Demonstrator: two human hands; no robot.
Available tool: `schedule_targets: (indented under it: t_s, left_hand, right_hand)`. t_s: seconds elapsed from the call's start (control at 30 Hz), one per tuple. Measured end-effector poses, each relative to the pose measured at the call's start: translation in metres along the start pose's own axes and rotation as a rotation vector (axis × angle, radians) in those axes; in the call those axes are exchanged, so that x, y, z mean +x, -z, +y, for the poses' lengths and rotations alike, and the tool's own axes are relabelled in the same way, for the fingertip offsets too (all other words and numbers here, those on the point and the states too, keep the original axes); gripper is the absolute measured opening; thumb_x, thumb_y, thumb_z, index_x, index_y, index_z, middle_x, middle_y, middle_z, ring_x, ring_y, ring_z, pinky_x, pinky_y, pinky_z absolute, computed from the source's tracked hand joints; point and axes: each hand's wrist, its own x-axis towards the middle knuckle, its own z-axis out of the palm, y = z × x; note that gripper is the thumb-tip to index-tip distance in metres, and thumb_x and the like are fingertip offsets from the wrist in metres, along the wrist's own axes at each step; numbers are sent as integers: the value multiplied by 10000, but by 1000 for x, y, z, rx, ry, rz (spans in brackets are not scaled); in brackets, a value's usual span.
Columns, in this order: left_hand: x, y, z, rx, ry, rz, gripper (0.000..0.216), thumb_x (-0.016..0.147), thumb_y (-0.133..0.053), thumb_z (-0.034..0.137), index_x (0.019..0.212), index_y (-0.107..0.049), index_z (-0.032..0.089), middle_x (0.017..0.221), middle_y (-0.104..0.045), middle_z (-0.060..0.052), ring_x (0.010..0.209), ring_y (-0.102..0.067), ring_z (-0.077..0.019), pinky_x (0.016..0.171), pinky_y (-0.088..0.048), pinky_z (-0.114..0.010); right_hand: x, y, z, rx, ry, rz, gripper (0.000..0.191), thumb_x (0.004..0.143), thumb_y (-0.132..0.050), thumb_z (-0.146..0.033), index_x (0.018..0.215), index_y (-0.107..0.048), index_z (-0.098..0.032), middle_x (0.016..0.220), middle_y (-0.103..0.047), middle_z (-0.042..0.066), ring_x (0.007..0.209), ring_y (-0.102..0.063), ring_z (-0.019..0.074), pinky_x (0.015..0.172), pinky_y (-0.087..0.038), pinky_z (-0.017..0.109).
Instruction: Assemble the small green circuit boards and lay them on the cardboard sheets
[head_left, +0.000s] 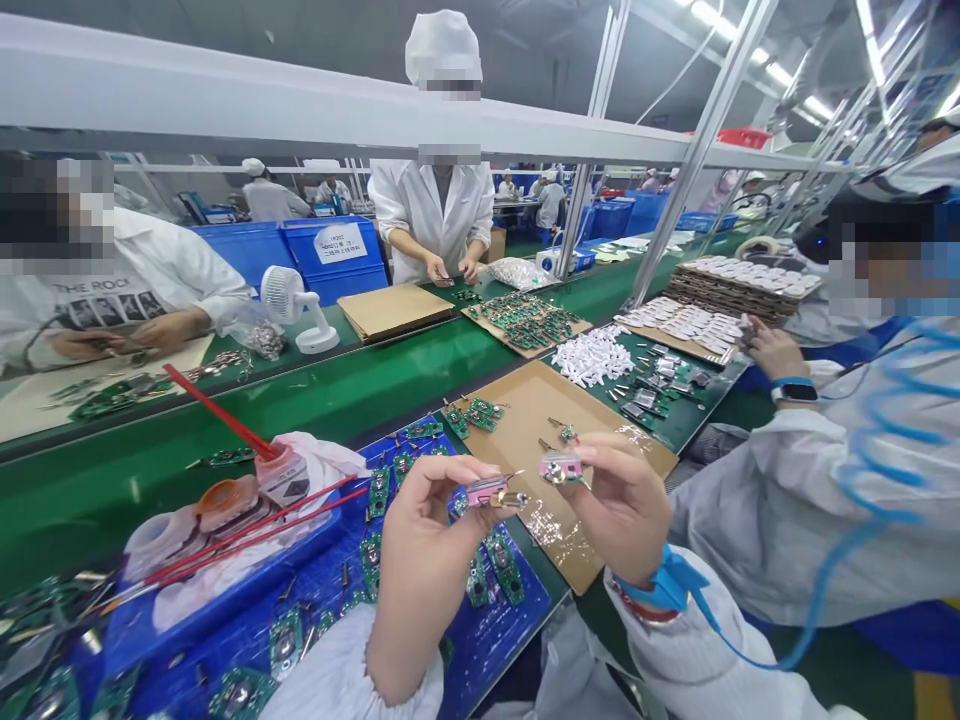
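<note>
My left hand [439,545] is raised over the blue mat, pinching a small electronic part [489,492] with a pink side and a brass cylinder. Across from it, a similar pink-edged part [560,469] with metal pieces is gripped between the thumb and fingers of my right hand [621,495]. The two parts are held apart with a narrow gap between them; thin wires or pins stick out near them. Green circuit boards [504,568] lie on the blue mat [517,632] below. A blue wrist strap [670,580] circles my right wrist.
Cardboard [547,400] with a few boards lies ahead. On the left, bottles [225,503] and red-handled brushes [247,532] fill a blue tray [247,600]. White parts [592,356] are heaped farther off. Co-workers [439,215] surround the green bench; a blue coiled cord [870,510] hangs right.
</note>
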Motion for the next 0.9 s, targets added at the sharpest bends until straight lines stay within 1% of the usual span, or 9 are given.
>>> schedule_targets:
  t_s: [0.1, 0.27, 0.4, 0.5, 0.57, 0.63, 0.73, 0.77, 0.9]
  left_hand:
    - [-2, 0, -1, 2, -10, -3, 294, 702, -711, 22, 781, -584, 274, 821, -678, 87, 857, -640, -110, 739, -527, -190]
    - [-1, -2, -2, -53, -53, 8, 379, 644, -698, -71, 757, -576, 270, 787, -680, 113, 874, -659, -118, 808, -530, -211]
    - [3, -5, -3, -72, -68, 22, 381, 640, -680, -87, 745, -582, 265, 774, -682, 114, 856, -667, -109, 809, -530, -198]
    - [6, -6, -6, -64, -32, 11, 357, 657, -692, -51, 759, -587, 274, 784, -681, 106, 863, -667, -120, 778, -545, -210]
    - [8, -5, -8, -42, 11, 5, 323, 666, -713, -7, 763, -590, 275, 785, -678, 94, 857, -667, -128, 746, -551, -213]
    - [10, -4, -11, -2, 52, 13, 288, 656, -751, 53, 761, -590, 267, 785, -676, 77, 840, -664, -131, 722, -547, -207]
    - [15, -3, -17, 91, 138, 43, 274, 623, -800, 147, 770, -594, 253, 797, -672, 49, 812, -653, -134, 708, -535, -202]
    - [17, -3, -20, 124, 182, 52, 278, 619, -805, 175, 788, -599, 251, 806, -672, 39, 812, -650, -137, 712, -533, -205]
    - [30, -2, -30, 170, 385, 49, 354, 616, -807, 278, 918, -625, 244, 904, -697, -7, 878, -653, -163, 755, -535, -234]
  right_hand:
    - [-2, 1, 0, 4, 0, 6, 481, 730, -686, -28, 1107, -573, -305, 902, -603, 10, 830, -597, 165, 691, -508, 336]
    - [-2, 4, 6, 24, 20, 16, 508, 730, -664, -3, 1124, -579, -313, 928, -608, 15, 839, -602, 166, 708, -517, 345]
    - [-2, 7, 9, 40, 29, 13, 548, 714, -654, 25, 1130, -580, -324, 944, -611, 9, 846, -606, 164, 733, -524, 353]
    - [3, 8, 18, 6, -31, 14, 498, 697, -695, -13, 1084, -603, -313, 918, -632, 3, 832, -620, 168, 732, -527, 349]
    - [13, 10, 33, -14, -143, 8, 377, 708, -716, -87, 1017, -632, -285, 888, -653, 5, 822, -634, 174, 744, -534, 352]
    - [30, 13, 60, -29, -338, 0, 285, 714, -728, -172, 978, -651, -247, 883, -672, 12, 817, -641, 176, 773, -537, 352]
    - [67, 22, 122, -100, -751, -7, 320, 697, -748, -217, 1000, -648, -194, 890, -674, 10, 797, -635, 154, 759, -540, 306]
    - [80, 26, 147, -131, -838, -6, 307, 727, -726, -209, 1018, -636, -170, 888, -667, 17, 790, -634, 148, 734, -544, 295]
    - [122, 40, 244, -260, -1043, -52, 200, 872, -592, -223, 1043, -595, -119, 966, -637, 51, 805, -629, 137, 695, -549, 298]
